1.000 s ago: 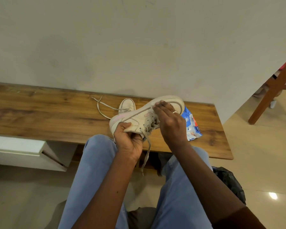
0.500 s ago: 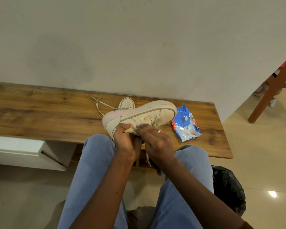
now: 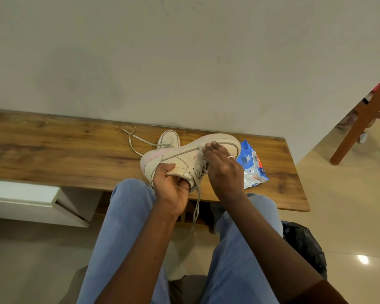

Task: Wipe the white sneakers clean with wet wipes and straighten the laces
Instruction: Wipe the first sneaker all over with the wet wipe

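A white sneaker [image 3: 180, 156] with a pink heel patch lies on its side in the air above the wooden bench [image 3: 53, 154]. My left hand [image 3: 171, 187] grips it at the ankle opening. My right hand [image 3: 222, 170] presses a small white wipe [image 3: 201, 150] against the shoe's side near the toe, fingers curled over it. A grey lace [image 3: 196, 207] hangs down from the held shoe. The second sneaker [image 3: 168, 139] stands on the bench behind, its laces [image 3: 134, 139] trailing to the left.
A blue pack of wet wipes [image 3: 251, 170] lies on the bench to the right of the shoe. A black bag [image 3: 305, 246] sits on the floor by my right knee. A wooden chair leg [image 3: 360, 119] stands at far right. A white drawer unit [image 3: 26, 200] is under the bench at left.
My right hand has slid with the wipe from the sneaker's lower edge up toward the toe. The shoe has tilted up again; a lace hangs free below it.
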